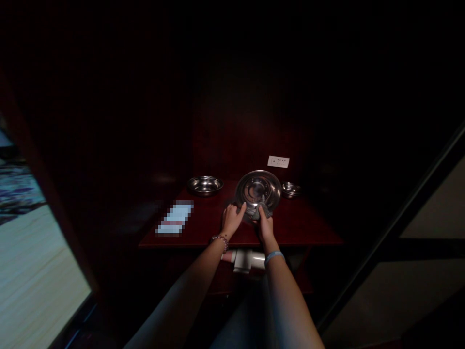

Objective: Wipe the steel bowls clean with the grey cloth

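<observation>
A shiny round metal basin [258, 186] is tilted up over the dark red shelf, facing me. My left hand [232, 218] grips its lower left rim, thumb on the near side and fingers behind it. At the lower right rim my right hand [264, 219] is closed round a grey cloth [262, 210], which touches the metal. The fingers under the cloth are partly hidden. One metal bowl [205, 185] stands at the back left, and smaller metal bowls [291, 189], seemingly stacked, stand at the right behind the basin.
The dark red shelf [305, 228] has its front edge just below my hands. A pixelated pale rectangle [175, 218] lies at its left. On the back wall is a white socket panel [278, 161]. Beneath the shelf, a white cylindrical object [250, 260] shows between my forearms. Dark panels enclose both sides.
</observation>
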`<state>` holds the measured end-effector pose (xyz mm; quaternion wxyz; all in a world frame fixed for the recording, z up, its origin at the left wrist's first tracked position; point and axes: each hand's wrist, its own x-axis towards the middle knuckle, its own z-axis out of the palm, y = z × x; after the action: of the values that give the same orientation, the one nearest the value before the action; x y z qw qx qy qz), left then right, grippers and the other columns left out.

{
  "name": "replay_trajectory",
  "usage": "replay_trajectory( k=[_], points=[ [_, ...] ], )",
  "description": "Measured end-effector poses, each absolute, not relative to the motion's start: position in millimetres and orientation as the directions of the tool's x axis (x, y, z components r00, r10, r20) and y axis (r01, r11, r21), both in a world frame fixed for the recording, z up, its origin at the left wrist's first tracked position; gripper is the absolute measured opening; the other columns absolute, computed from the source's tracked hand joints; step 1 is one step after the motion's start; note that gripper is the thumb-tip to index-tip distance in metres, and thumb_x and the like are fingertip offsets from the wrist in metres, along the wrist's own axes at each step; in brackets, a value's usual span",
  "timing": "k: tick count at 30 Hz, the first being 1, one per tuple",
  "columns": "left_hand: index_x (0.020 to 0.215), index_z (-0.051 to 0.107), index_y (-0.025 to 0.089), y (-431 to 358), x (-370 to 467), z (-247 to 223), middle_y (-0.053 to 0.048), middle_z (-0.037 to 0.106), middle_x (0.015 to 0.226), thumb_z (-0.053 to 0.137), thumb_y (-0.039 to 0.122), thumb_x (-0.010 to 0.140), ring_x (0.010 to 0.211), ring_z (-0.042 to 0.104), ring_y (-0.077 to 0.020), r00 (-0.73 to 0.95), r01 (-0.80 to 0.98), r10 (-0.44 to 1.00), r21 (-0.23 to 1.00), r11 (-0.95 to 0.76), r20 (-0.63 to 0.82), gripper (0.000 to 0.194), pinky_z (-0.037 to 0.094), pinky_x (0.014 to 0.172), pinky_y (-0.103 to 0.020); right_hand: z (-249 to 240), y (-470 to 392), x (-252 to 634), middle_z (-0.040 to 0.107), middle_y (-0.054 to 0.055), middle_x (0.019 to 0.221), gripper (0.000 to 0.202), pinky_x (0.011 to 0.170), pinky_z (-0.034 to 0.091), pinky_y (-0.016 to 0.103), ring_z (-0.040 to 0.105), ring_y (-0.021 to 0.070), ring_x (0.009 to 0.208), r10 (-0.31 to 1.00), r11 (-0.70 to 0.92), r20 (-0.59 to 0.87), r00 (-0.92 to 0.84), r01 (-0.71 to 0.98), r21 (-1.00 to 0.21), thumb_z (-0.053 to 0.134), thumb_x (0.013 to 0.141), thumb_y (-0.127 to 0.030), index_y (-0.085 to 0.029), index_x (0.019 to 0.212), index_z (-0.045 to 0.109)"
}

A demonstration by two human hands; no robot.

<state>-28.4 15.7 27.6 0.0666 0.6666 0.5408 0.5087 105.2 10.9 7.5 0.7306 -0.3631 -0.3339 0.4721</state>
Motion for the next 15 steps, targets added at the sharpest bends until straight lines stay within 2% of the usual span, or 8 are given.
replay_trajectory(
  k=[7, 15],
  points=[
    [0.104, 0.074, 0.018, -2, -25, 44, -0.013, 0.075, 0.106, 0.062, 0.046, 0.087, 0.105, 0.066, -0.0242, 0.036, 0.677, 0.834, 0.601, -0.425, 0.550, 0.036, 0.047, 0.089, -0.031, 9, 7, 105, 0.076, 0.007, 0.096, 0.056, 0.057, 0.054, 0.023, 0.070, 0.0182, 0.076, 0.935, 0.281, 0.146, 0.323, -0.423, -0.862, 0.077, 0.067, -0.051, -0.013, 0.107, 0.072],
    [0.100, 0.075, 0.017, 0, -26, 43, -0.012, 0.076, 0.103, 0.059, 0.041, 0.088, 0.100, 0.068, -0.0224, 0.014, 0.674, 0.833, 0.610, -0.417, 0.553, 0.032, 0.048, 0.084, -0.028, 10, 6, 104, 0.076, 0.006, 0.094, 0.056, 0.061, 0.056, 0.025, 0.071, 0.0193, 0.078, 0.936, 0.286, 0.163, 0.311, -0.408, -0.867, 0.075, 0.068, -0.052, -0.013, 0.108, 0.071]
  ],
)
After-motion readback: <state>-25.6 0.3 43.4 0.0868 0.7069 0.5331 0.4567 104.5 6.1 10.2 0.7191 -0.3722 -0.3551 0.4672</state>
